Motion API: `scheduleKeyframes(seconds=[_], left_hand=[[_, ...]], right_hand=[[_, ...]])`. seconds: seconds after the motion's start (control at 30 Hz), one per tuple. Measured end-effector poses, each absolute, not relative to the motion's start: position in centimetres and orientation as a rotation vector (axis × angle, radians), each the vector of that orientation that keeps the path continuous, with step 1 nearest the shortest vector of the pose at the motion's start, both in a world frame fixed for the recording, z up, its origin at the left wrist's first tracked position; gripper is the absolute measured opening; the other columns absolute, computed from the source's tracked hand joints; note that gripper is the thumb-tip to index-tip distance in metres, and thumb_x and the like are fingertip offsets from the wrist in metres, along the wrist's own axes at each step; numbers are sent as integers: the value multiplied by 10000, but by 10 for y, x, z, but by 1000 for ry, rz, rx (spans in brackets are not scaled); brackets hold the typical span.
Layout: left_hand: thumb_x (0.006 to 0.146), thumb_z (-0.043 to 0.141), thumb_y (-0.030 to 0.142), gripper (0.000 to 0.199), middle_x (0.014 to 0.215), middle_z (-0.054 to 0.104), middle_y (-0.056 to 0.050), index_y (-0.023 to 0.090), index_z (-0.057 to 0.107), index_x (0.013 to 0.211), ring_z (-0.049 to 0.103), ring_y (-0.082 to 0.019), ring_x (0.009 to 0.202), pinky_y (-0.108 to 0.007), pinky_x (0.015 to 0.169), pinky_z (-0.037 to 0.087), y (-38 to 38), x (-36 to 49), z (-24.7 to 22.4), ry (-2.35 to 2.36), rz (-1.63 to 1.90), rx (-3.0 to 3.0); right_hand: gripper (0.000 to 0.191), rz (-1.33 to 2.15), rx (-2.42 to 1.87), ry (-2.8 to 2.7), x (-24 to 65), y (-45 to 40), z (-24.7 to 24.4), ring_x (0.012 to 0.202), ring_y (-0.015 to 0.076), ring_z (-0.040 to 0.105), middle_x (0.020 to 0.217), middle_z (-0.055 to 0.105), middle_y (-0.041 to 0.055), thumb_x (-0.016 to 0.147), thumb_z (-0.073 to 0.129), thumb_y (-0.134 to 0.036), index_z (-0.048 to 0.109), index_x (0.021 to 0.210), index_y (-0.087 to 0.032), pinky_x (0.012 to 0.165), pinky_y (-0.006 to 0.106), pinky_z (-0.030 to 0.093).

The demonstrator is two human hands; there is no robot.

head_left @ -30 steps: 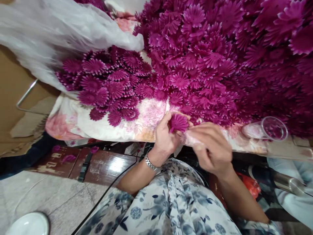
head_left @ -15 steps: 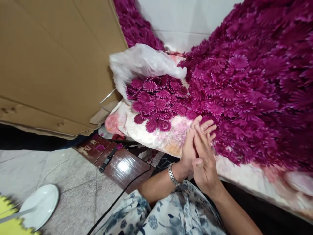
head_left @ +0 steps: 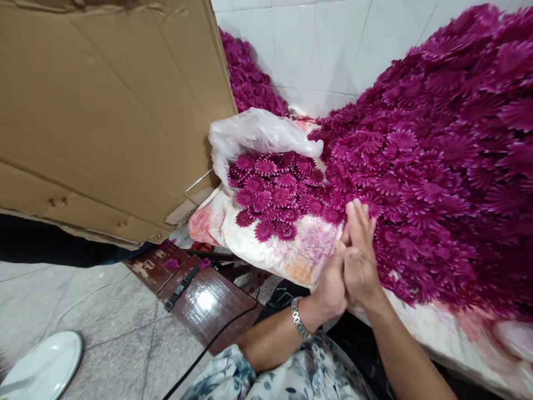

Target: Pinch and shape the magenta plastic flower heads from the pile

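The large heap of magenta flowers (head_left: pixel 433 178) fills the right side of the frame, and a smaller cluster of flowers (head_left: pixel 278 191) sits near the centre, both on a pale floral cloth (head_left: pixel 258 250). At the heap's near edge, right of centre, the right hand (head_left: pixel 360 261) and left hand (head_left: pixel 333 283) are together palm to palm, the right one's fingers straight; whether anything is pressed between them I cannot tell, nor whether the fingertips touch the heap. The step in hand looks like pressing or rubbing the palms; reaching for any flower would call for parting them first. A metal watch (head_left: pixel 298 318) circles the left wrist. Beyond the cluster lies a crumpled white plastic bag (head_left: pixel 266 130), with a big cardboard sheet (head_left: pixel 112 111) at upper left, a tiled wall (head_left: pixel 312 44) at the top and a brown board (head_left: pixel 200 305) at lower left.
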State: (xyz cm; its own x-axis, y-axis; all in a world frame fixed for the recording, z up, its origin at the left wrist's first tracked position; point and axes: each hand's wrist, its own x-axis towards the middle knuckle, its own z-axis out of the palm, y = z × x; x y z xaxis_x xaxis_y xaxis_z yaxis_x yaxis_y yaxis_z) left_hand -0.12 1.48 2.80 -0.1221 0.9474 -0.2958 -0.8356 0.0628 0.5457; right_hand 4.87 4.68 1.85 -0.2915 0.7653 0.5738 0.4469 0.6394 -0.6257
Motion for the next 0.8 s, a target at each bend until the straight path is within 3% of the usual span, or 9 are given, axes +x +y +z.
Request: scheduleKeyframes(seconds=[0.07,0.13,0.2,0.23,0.3,0.43,0.53,0.8], left_hand=[[818,588,450,345,1093,692,-66,189,693,1016,550,-221,1166,-338,1068,344,12,6,25,684,1523,321],[799,627,395,242,899,707,-45,169,703,840,626,-182,941,-300,944,433,12,7,23,674,1520,315],[778,643,313,176,729,668,-11,159,665,695,611,-132,735,-248,793,469,16,1,25,684,1526,149],[792,610,281,153,744,668,-10,159,671,721,605,-122,714,-234,751,469,19,-4,27,668,1510,49],[827,514,229,196,803,682,-34,145,685,783,612,-120,710,-218,683,463,27,-14,30,640,1466,-2],[835,450,252,261,808,678,-58,137,679,887,636,-143,773,-248,773,470,32,-17,31,613,1429,72],[845,459,304,270,846,667,-42,169,644,989,637,-153,832,-280,832,457,26,-7,27,616,1377,113],[787,613,252,260,988,706,-64,150,671,1019,629,-163,954,-255,827,458,14,-3,19,807,1240,280]], right_hand=[[612,356,-947,-1839,57,64,17,1423,303,226,1480,376,95,934,124,-541,301,1437,-240,1127,640,140],[560,314,-891,-1772,66,71,16,1341,286,387,1348,526,114,955,151,-471,434,1367,-218,1089,588,299],[493,360,-866,-1750,74,68,14,1204,254,528,1236,596,122,964,214,-412,500,1309,-208,1001,516,438],[444,394,-885,-1746,78,63,14,1137,238,571,1189,616,120,961,270,-380,518,1286,-207,956,484,480],[350,436,-959,-1772,85,52,13,1061,216,604,1120,635,112,934,390,-309,561,1219,-201,909,442,516],[216,286,-1040,-1949,96,34,9,1110,237,573,1194,588,137,860,543,-280,641,1026,-182,936,453,500],[194,127,-1030,-1988,104,27,6,1134,251,554,1227,563,146,847,571,-286,630,999,-180,941,454,486],[149,-145,-1030,-2087,132,21,1,871,187,602,936,672,78,821,614,-192,606,969,-187,777,348,474]])
